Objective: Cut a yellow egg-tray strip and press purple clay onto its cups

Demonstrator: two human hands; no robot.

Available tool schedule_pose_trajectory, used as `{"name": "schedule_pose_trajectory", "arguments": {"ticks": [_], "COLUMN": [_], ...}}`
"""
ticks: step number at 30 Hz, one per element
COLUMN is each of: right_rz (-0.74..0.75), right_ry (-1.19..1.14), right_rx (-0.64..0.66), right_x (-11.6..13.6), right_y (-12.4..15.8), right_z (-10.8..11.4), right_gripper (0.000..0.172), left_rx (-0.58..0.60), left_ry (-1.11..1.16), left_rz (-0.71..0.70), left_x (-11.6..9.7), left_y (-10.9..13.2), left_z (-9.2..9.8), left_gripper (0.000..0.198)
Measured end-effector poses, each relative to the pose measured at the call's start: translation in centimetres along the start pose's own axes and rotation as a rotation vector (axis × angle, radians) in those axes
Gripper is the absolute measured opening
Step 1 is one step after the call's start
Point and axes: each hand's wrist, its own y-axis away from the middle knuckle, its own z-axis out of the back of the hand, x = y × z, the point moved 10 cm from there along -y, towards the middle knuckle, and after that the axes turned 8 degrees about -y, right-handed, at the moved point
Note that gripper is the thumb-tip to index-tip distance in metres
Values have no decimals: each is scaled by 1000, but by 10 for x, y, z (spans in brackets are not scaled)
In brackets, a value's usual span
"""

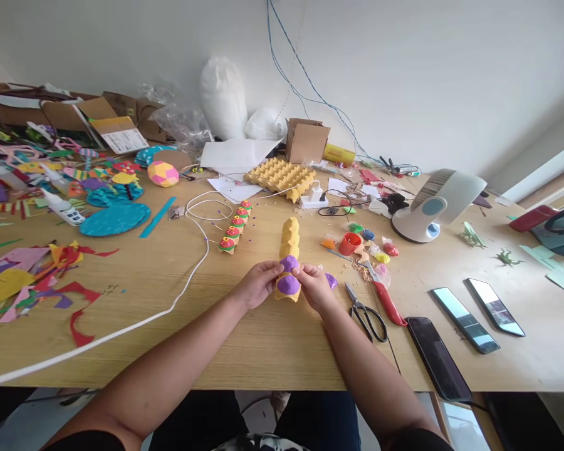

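A yellow egg-carton strip (pixel 290 237) lies lengthwise in front of me, its far bumps bare. Purple clay (pixel 288 285) covers the nearest bump, and more purple clay covers the one behind it. My left hand (pixel 259 285) pinches the left edge of that second clay cap, fingers closed. From the other side, my right hand (pixel 314 285) presses the cap's right edge with thumb and fingers together. A small packet of purple clay (pixel 331 280) sits just right of my right hand. Left of the strip stands a finished-looking carton strip (pixel 234 231) with red and green bumps.
Black-handled scissors (pixel 367 313) and a red-handled knife (pixel 388 303) lie to the right, near several phones (pixel 437 357). Clay packets surround a red cup (pixel 350 243). A white fan (pixel 437 203) stands behind. A white cable (pixel 188 285) crosses the left side near paper scraps (pixel 19 275).
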Motion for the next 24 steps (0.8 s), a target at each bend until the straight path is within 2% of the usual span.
{"name": "schedule_pose_trajectory", "arguments": {"ticks": [5,10,16,24], "right_rz": [-55,-88,-133,-108], "right_ry": [-215,-336,-383,-338], "right_rx": [17,33,118,53], "right_x": [-10,-18,-22,-26], "right_y": [4,6,6,5], "right_z": [-8,-13,-21,-9], "right_gripper": [33,31,30,32], "left_rx": [-9,-26,-5,-7], "left_ry": [-23,-29,-55,-123], "left_rz": [-7,13,-1,-16], "left_x": [-2,0,1,-1], "left_y": [0,0,-1,0], "left_z": [-2,-3,-4,-7], "left_gripper": [27,29,28,28]}}
